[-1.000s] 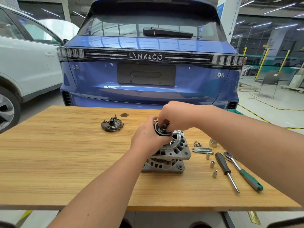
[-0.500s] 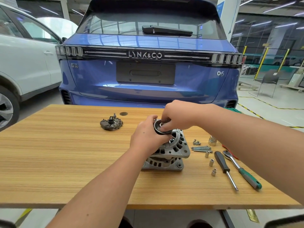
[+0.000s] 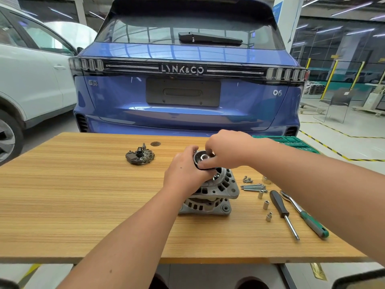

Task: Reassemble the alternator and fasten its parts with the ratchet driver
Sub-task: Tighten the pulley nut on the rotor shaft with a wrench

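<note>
The silver alternator housing point(image 3: 216, 195) stands at the middle of the wooden table point(image 3: 62, 205). On its top sits the dark pulley point(image 3: 203, 158). My left hand point(image 3: 183, 174) grips the pulley from the left. My right hand point(image 3: 227, 149) reaches over it, with fingertips pinching at the pulley's centre and front rim. What those fingertips hold is hidden. The green-handled ratchet driver point(image 3: 306, 217) lies at the right, beside a black-handled screwdriver point(image 3: 282, 211).
A dark rectifier plate point(image 3: 140, 156) lies at the back left of the table. Long bolts point(image 3: 253, 187), small screws point(image 3: 247, 180) and several sockets point(image 3: 266, 205) lie right of the housing. A green tool tray point(image 3: 291, 142) sits at the far right corner. A blue car stands behind the table.
The hands stayed on the pulley; my right hand's fingers shifted round its top, as in a turning motion. The view tilted slightly.
</note>
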The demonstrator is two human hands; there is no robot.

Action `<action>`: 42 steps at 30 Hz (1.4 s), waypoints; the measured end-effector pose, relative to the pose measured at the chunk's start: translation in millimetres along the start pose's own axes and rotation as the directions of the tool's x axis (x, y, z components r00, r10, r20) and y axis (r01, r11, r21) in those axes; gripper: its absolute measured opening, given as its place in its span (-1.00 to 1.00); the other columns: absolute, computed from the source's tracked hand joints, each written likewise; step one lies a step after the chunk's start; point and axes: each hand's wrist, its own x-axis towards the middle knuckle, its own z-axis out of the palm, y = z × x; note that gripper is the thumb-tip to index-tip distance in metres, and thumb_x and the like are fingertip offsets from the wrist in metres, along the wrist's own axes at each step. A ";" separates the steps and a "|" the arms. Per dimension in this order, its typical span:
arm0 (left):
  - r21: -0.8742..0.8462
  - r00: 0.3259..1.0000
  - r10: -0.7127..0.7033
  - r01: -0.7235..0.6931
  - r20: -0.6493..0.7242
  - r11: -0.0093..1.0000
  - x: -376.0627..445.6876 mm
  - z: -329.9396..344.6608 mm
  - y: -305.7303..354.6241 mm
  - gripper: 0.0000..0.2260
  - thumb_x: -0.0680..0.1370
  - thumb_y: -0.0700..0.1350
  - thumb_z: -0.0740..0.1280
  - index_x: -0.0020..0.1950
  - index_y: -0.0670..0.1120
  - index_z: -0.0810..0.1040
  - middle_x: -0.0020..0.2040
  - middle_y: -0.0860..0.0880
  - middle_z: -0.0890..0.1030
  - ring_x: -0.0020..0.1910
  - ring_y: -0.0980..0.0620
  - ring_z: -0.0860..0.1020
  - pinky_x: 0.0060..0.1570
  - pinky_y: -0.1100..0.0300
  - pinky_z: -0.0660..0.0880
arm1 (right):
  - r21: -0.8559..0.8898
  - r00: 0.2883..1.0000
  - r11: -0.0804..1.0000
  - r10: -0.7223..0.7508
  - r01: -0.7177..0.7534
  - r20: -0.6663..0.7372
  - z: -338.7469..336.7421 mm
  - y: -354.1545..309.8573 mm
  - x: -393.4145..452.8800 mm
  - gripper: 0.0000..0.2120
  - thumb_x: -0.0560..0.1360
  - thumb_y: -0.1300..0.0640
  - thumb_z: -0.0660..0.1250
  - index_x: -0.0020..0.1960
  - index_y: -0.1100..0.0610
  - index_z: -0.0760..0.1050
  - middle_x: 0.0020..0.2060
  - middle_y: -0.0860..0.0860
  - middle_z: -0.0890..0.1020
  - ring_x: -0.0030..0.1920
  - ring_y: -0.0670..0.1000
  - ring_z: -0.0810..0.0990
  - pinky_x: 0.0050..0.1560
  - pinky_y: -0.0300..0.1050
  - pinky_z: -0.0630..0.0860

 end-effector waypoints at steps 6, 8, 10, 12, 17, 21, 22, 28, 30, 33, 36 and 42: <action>0.011 1.000 0.012 -0.012 0.003 1.000 1.2 0.4 0.0 -0.38 0.36 0.24 0.50 0.37 0.22 0.39 0.20 0.16 0.56 0.23 0.05 0.47 0.09 -0.06 0.54 | 0.162 0.991 0.982 -0.110 0.097 0.074 -3.3 2.8 -3.1 -0.54 0.51 -0.18 0.35 0.37 -0.08 0.50 -0.23 -0.17 0.52 -0.23 -0.15 0.46 -0.31 -0.12 0.36; 0.012 1.000 0.010 -0.010 0.001 1.000 1.0 0.1 -0.2 -0.37 0.36 0.24 0.50 0.39 0.21 0.39 0.21 0.15 0.57 0.22 0.05 0.48 0.10 -0.07 0.55 | 0.173 0.992 0.981 -0.098 0.083 0.081 -3.1 1.6 -3.0 -0.58 0.52 -0.16 0.36 0.33 -0.03 0.54 -0.20 -0.13 0.55 -0.22 -0.12 0.49 -0.26 -0.08 0.46; 0.010 1.000 0.014 -0.014 0.002 1.000 0.6 0.2 -0.4 -0.36 0.37 0.23 0.51 0.40 0.20 0.39 0.22 0.15 0.57 0.24 0.04 0.48 0.11 -0.09 0.54 | 0.144 0.993 0.987 -0.081 0.069 0.081 -3.1 -1.3 -3.3 -0.66 0.51 -0.14 0.37 0.20 0.00 0.59 -0.23 -0.07 0.58 -0.23 -0.06 0.53 -0.22 -0.02 0.52; 0.010 1.000 0.018 -0.018 0.002 1.000 0.5 0.1 -0.5 -0.35 0.38 0.21 0.51 0.41 0.19 0.39 0.24 0.15 0.57 0.27 0.03 0.47 0.13 -0.10 0.54 | 0.082 0.994 0.995 -0.069 0.062 0.084 -3.4 -6.0 -2.9 -0.72 0.52 -0.14 0.36 0.08 0.03 0.61 -0.25 -0.04 0.59 -0.24 0.01 0.56 -0.30 -0.04 0.48; 0.023 1.000 0.015 -0.015 -0.007 1.000 0.7 0.9 -0.6 -0.28 0.38 0.24 0.54 0.48 0.15 0.36 0.30 0.12 0.56 0.31 0.03 0.47 0.14 -0.07 0.53 | -0.040 0.993 0.999 -0.010 0.015 0.118 -12.5 -9.0 -2.1 -0.65 0.53 -0.22 0.34 -0.13 0.08 0.55 -0.31 -0.03 0.55 -0.33 0.01 0.50 -0.39 -0.13 0.35; 0.059 1.000 0.022 -0.021 -0.018 0.998 1.1 2.0 -1.0 -0.27 0.40 0.22 0.50 0.51 0.13 0.33 0.34 0.09 0.54 0.32 0.02 0.46 0.09 -0.01 0.51 | -0.008 0.991 0.999 0.033 -0.032 0.129 -6.5 -10.7 -8.7 -0.60 0.57 -0.18 0.28 -0.30 0.06 0.46 -0.39 -0.02 0.48 -0.38 -0.01 0.43 -0.38 -0.12 0.37; 0.063 1.000 0.024 -0.022 -0.019 0.998 1.1 1.9 -0.6 -0.28 0.40 0.22 0.49 0.51 0.12 0.33 0.34 0.09 0.54 0.32 0.02 0.45 0.08 -0.01 0.50 | -0.004 0.995 0.999 0.044 -0.044 0.087 -4.6 -10.8 -10.9 -0.63 0.55 -0.19 0.29 -0.27 0.05 0.48 -0.37 -0.03 0.49 -0.36 -0.01 0.45 -0.36 -0.12 0.38; 0.051 1.000 0.022 -0.021 -0.011 0.998 -1.2 0.5 1.5 -0.34 0.41 0.21 0.49 0.46 0.15 0.38 0.28 0.13 0.56 0.30 0.03 0.47 0.12 -0.06 0.55 | 0.181 0.996 0.983 -0.014 -0.002 0.084 -2.2 -3.1 -16.8 -0.61 0.54 -0.20 0.30 0.30 -0.07 0.48 -0.13 -0.07 0.57 -0.10 0.01 0.57 -0.23 -0.05 0.50; 0.058 1.000 0.023 -0.022 -0.014 0.998 -2.0 0.3 1.5 -0.32 0.41 0.22 0.49 0.47 0.13 0.36 0.29 0.12 0.55 0.30 0.03 0.47 0.11 -0.06 0.54 | 0.159 0.997 0.987 -0.003 -0.009 0.076 0.5 -2.7 -16.2 -0.64 0.55 -0.22 0.29 0.20 -0.01 0.56 -0.18 -0.05 0.59 -0.16 0.02 0.58 -0.28 -0.07 0.49; 0.052 1.000 0.024 -0.023 -0.018 0.998 -2.2 -0.1 1.6 -0.30 0.40 0.24 0.49 0.48 0.12 0.36 0.29 0.11 0.56 0.28 0.03 0.48 0.12 -0.06 0.54 | 0.121 0.999 0.992 0.029 -0.034 0.041 4.5 1.6 -15.3 -0.59 0.52 -0.30 0.30 0.09 0.02 0.60 -0.22 -0.03 0.61 -0.21 0.00 0.59 -0.33 -0.09 0.48; 0.042 0.999 0.024 -0.023 -0.025 0.999 -2.3 -0.2 1.1 -0.30 0.39 0.24 0.51 0.47 0.12 0.37 0.25 0.10 0.57 0.24 0.04 0.50 0.09 -0.02 0.54 | 0.262 0.999 0.964 0.049 -0.046 -0.004 9.2 14.2 -19.1 -0.48 0.51 -0.38 0.24 0.22 -0.02 0.58 -0.15 -0.12 0.61 -0.16 -0.08 0.57 -0.18 -0.05 0.58; 0.032 0.999 0.019 -0.018 -0.035 0.999 -1.1 0.4 0.6 -0.27 0.37 0.21 0.57 0.47 0.14 0.37 0.26 0.09 0.57 0.26 0.03 0.51 0.19 -0.04 0.54 | 0.181 0.914 0.922 0.371 -0.342 -0.163 32.7 87.9 -21.7 -0.61 0.66 -0.11 0.16 0.38 0.04 0.48 0.31 0.03 0.48 0.29 0.12 0.45 0.16 0.10 0.50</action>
